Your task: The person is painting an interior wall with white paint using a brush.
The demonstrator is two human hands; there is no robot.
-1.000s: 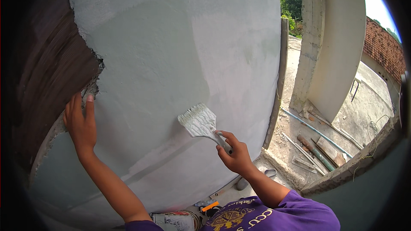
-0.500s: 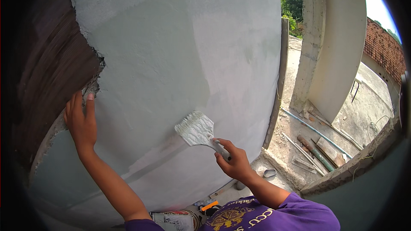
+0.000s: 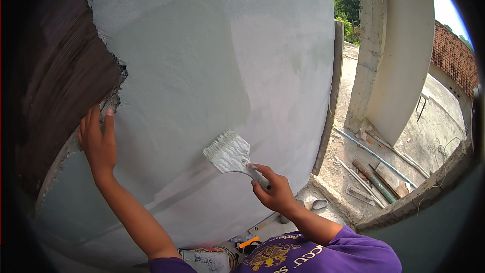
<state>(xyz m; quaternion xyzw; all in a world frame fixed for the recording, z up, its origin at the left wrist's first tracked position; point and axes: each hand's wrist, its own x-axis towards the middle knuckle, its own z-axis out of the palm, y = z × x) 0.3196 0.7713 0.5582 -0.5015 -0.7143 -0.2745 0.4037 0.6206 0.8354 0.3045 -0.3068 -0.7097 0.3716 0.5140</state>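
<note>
My right hand [image 3: 275, 188] grips the handle of a wide paintbrush [image 3: 230, 155], its thumb and fingers wrapped round it. The brush is coated in pale paint, and its bristles lie against the grey-white wall [image 3: 283, 71]. A greyer green, damp-looking patch [image 3: 182, 65] spreads above the bristles, and a darker streak runs below them. Fingers stretched upward, my left hand [image 3: 98, 144] rests on the wall's broken edge, beside a dark brown surface [image 3: 55, 76] on the left.
Below stand a paint bucket [image 3: 204, 260] and an orange-handled tool [image 3: 249, 242]. A small cup-like container [image 3: 320, 203] lies by the wall's foot. Pipes and poles [image 3: 376, 156] lie on the rough floor at right, near a concrete pillar [image 3: 371, 45] and a low ledge [image 3: 414, 192].
The brush and my right hand have shifted slightly left along the wall. My left hand keeps its place at the broken edge. The whole view has shifted a little.
</note>
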